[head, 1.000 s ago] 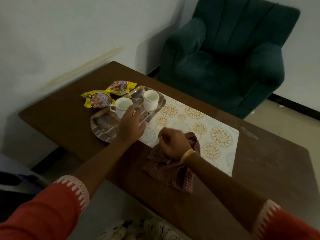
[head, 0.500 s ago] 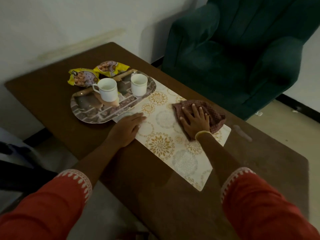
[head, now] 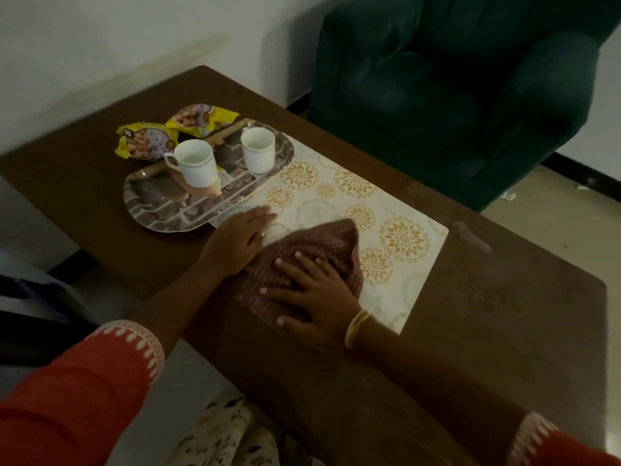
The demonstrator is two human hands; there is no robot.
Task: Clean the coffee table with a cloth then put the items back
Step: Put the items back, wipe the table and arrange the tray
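A red checked cloth (head: 322, 240) lies spread on the near part of the patterned table mat (head: 400, 230), on the brown coffee table (head: 504, 314). My right hand (head: 312, 294) presses flat on the cloth with straight, spread fingers. My left hand (head: 238, 240) rests flat on the mat's near left corner, just left of the cloth. An oval tray (head: 161, 210) to the left carries two white cups (head: 196, 163) (head: 258, 149). Two yellow snack packets (head: 144, 141) (head: 198, 119) lie behind the tray.
A dark green armchair (head: 453, 79) stands right behind the table's far edge. A white wall runs along the table's left end. A pale smear (head: 470, 235) marks the tabletop right of the mat.
My right hand has dragged the cloth from the mat's far edge back to its near edge. My left hand stays flat on the mat's corner.
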